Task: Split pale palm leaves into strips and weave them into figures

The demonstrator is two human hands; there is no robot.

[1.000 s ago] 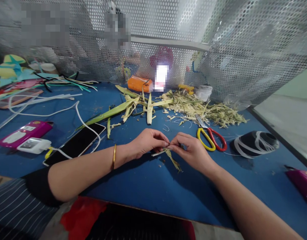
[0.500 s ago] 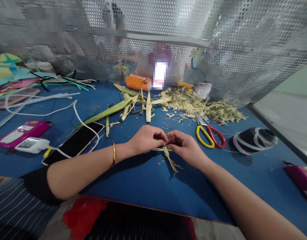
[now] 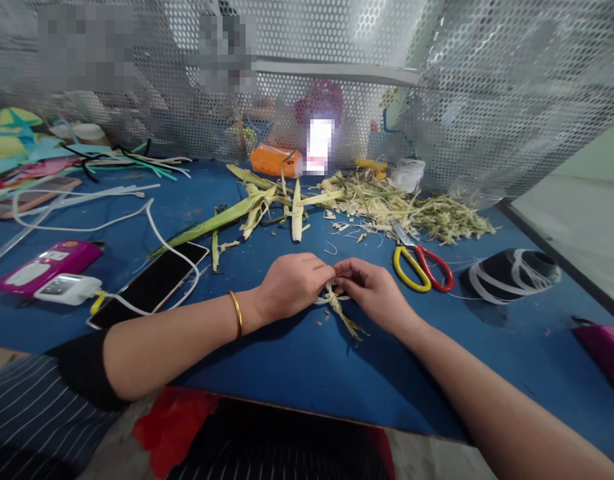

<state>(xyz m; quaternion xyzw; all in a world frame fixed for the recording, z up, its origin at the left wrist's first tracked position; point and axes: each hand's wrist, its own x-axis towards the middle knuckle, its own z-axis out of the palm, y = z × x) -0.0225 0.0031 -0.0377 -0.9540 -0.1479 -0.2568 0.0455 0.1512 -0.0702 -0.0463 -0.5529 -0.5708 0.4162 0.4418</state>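
A small braided piece of pale green leaf strips (image 3: 335,304) hangs down toward me between my hands, with a frayed tail at its lower end and a thin strip sticking out to each side. My left hand (image 3: 293,285), a gold bangle at its wrist, is closed at the upper end of the piece; its fingertips are mostly hidden. From the other side my right hand (image 3: 369,283) pinches the same upper end between thumb and fingers. The fingertips of both hands meet there. Whether a thread lies between them I cannot make out.
Scissors with yellow and red handles (image 3: 423,268) lie right of my hands, near a dark thread spool (image 3: 511,277). Leaf scraps (image 3: 377,200) are heaped behind. A phone (image 3: 149,285), white cable (image 3: 161,233) and magenta device (image 3: 49,267) lie left. An orange packet (image 3: 274,160) stands by the mesh.
My left hand has turned over slightly and moved a little right, its back now covering the fingers. The braided piece has tilted a little, its tail shifting right. My right hand stays at the top.
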